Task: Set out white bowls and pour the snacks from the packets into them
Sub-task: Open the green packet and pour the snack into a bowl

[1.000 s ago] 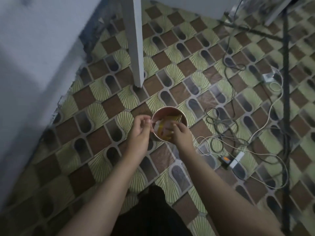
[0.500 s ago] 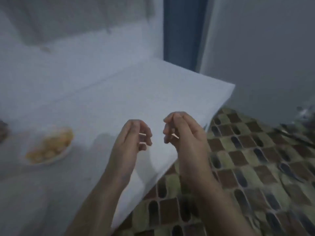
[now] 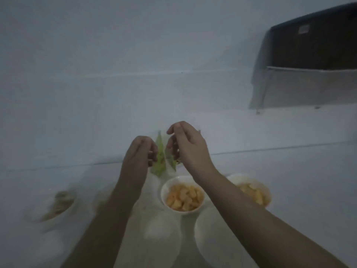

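Observation:
A green snack packet stands upright at the back of the white table, near the wall. My left hand and my right hand hover on either side of it, fingers curled and apart. Blur hides whether any fingertip touches the packet. In front of it a white bowl holds orange snack pieces. Another white bowl at the right holds paler pieces. A blurred bowl at the left holds brownish snacks. Two empty white bowls sit nearest me, the right one partly under my forearm.
A plain white wall rises just behind the table. A dark open box or cabinet with a grey cloth hangs at the upper right.
My view swung from the floor, where both hands held a yellow packet over a round bin, up to the table. The hands came up with nothing in them and now flank the green packet.

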The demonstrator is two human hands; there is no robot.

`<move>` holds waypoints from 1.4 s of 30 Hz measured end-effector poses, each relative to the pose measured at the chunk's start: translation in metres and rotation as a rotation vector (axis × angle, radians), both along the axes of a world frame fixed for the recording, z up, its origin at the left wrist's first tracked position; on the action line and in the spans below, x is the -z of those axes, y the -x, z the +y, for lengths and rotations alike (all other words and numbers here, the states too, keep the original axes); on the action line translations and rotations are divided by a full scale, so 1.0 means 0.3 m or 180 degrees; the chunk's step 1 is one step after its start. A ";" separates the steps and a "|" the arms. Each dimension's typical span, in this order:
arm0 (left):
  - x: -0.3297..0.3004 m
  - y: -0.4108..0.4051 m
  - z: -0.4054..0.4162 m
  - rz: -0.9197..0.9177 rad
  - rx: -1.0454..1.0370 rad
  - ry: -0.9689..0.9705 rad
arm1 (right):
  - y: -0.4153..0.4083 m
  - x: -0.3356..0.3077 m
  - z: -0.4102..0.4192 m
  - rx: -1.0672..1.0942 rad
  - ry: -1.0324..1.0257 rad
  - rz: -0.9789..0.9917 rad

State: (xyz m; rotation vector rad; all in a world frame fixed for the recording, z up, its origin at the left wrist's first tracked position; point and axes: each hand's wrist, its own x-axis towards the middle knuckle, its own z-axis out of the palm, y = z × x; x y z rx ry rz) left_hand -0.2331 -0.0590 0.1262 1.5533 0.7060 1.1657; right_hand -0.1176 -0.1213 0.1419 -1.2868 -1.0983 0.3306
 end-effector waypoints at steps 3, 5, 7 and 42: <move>0.015 0.106 0.225 0.0222 -0.0208 0.0083 | 0.041 0.048 0.303 0.0502 0.0106 -0.0520; 0.027 0.150 0.342 0.0285 -0.0316 0.0175 | 0.018 0.093 0.477 0.0856 0.0398 -0.1142; 0.042 0.174 0.439 0.0190 -0.0404 0.0379 | -0.019 0.152 0.621 0.1225 0.1078 -0.1817; 0.154 0.611 0.145 -0.0424 -0.1355 -0.0370 | 0.605 0.094 0.173 -0.0241 -0.0079 -0.0107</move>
